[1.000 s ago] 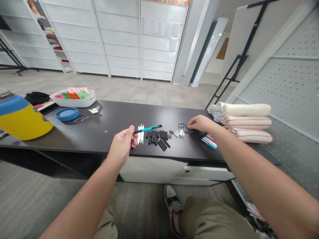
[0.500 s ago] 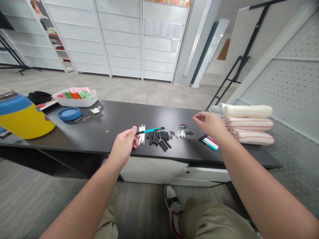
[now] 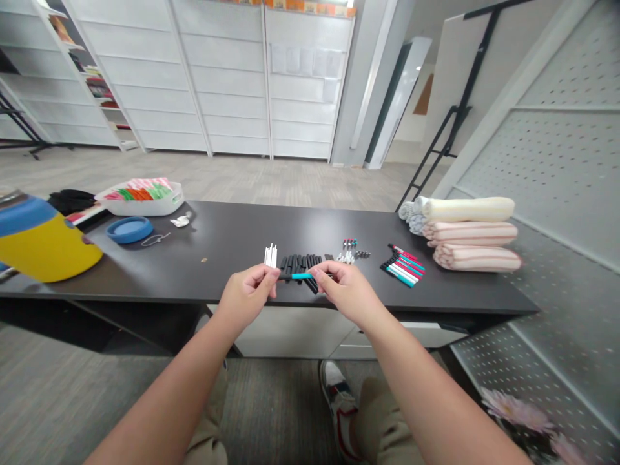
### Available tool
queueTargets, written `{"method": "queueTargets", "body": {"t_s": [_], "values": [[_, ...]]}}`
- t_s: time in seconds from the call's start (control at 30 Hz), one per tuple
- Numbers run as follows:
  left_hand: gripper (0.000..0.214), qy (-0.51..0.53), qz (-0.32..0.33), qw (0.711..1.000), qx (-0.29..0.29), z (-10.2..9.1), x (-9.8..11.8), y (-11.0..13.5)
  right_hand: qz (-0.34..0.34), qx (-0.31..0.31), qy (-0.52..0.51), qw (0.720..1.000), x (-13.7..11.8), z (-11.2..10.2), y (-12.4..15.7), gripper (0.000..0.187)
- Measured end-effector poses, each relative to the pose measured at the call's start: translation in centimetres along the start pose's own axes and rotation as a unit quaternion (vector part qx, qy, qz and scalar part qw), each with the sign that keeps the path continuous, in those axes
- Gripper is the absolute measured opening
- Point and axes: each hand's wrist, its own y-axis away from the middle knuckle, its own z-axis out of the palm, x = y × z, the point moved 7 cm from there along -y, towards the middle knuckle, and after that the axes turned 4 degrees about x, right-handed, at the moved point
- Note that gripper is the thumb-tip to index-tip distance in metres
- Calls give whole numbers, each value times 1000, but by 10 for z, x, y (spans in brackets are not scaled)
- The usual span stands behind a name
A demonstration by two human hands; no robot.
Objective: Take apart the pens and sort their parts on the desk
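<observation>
Dark desk [image 3: 232,239] is lying under both grips. I'm seeing left grip [image 3: 247,294] and right grip [image 3: 341,287] each pinching one end of the teal pen [image 3: 301,276], steadying it level; black pen parts [image 3: 300,261] are lying just beyond.

Bright, even indoor light from overhead, soft sheen on the dark table [image 3: 232,232], only faint shadows, teal pen [image 3: 301,276] fairly sharp at centre, strong wide-angle bending toward the edges, yellow container [image 3: 43,248] at left soft and stretched.
</observation>
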Motion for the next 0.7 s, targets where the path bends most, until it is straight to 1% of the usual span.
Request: {"method": "queueTargets", "body": {"t_s": [0.1,0.2,0.3,0.47,0.63,0.7], "values": [[28,-81,78,993,-40,4,11,5,27,-8,-65,997,19,-3,3,47],[30,-150,124,979,-67,11,17,9,54,-34,-112,992,31,-3,6,48],[31,-186,153,968,-76,16,22,14,67,-54,-145,986,34,-5,8,46],[27,-216,189,954,-89,27,28,19,71,-81,-158,982,32,-14,10,44],[42,-230,195,947,-110,37,28,19,64,-86,-132,985,30,-18,12,42],[43,-227,189,949,-109,38,27,18,63,-83,-133,986,31,-18,12,42]]}}
